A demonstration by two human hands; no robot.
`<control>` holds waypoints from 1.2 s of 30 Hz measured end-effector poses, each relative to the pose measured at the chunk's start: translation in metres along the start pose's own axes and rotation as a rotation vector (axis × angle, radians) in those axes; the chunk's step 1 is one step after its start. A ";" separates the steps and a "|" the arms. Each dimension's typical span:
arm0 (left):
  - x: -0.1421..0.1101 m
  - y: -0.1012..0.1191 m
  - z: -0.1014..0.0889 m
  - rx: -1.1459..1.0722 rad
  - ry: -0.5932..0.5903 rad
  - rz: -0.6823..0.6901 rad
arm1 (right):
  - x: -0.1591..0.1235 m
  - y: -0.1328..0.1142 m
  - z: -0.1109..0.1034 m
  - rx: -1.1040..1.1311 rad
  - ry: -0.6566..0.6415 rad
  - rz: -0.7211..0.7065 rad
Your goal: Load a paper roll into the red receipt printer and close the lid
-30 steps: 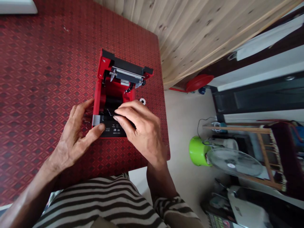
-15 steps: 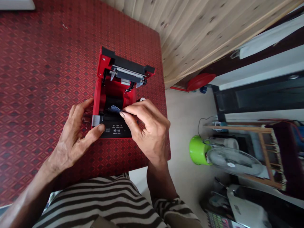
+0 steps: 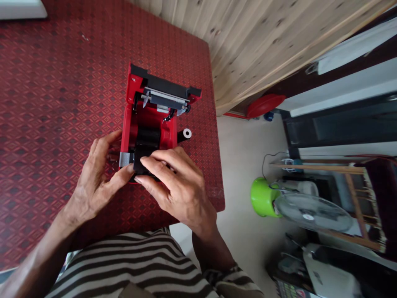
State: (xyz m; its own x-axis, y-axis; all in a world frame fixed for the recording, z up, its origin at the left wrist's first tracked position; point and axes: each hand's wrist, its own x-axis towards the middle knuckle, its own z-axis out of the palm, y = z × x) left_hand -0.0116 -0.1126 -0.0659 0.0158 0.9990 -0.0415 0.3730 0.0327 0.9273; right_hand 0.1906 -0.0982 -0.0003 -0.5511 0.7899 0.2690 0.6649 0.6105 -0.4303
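Observation:
A red receipt printer (image 3: 149, 120) stands on the red patterned tablecloth (image 3: 56, 82) with its lid tilted back, showing the black roller bay. My left hand (image 3: 96, 182) grips its left side, fingers along the wall and thumb on the grey front corner. My right hand (image 3: 173, 186) lies over the black front panel, fingers stretched leftward across it and hiding the buttons. Nothing shows between those fingers. A small black spindle with a white end (image 3: 185, 133) lies just right of the printer.
The table's right edge runs close to the printer. On the floor beyond it stand a green container (image 3: 260, 196), a fan (image 3: 313, 213) and a red object (image 3: 265, 104). A white object (image 3: 21, 8) sits at the far left corner.
My right hand pinched a small dark piece at the bay's front edge, then moved down and left onto the front panel. The piece is out of sight. My left hand stayed put.

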 end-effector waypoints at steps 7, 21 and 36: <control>-0.001 0.000 0.000 -0.021 -0.006 -0.011 | -0.006 0.000 -0.002 0.003 0.020 -0.015; -0.004 0.004 -0.005 -0.026 -0.038 -0.073 | -0.023 0.005 0.015 0.017 0.225 -0.085; 0.009 0.020 -0.009 -0.129 -0.027 -0.174 | -0.035 0.003 0.024 -0.066 0.291 -0.034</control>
State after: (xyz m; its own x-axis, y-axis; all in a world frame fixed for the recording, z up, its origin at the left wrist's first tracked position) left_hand -0.0123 -0.1029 -0.0445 -0.0135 0.9768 -0.2137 0.2509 0.2101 0.9449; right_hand 0.1998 -0.1257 -0.0312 -0.4123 0.7469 0.5217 0.6850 0.6317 -0.3629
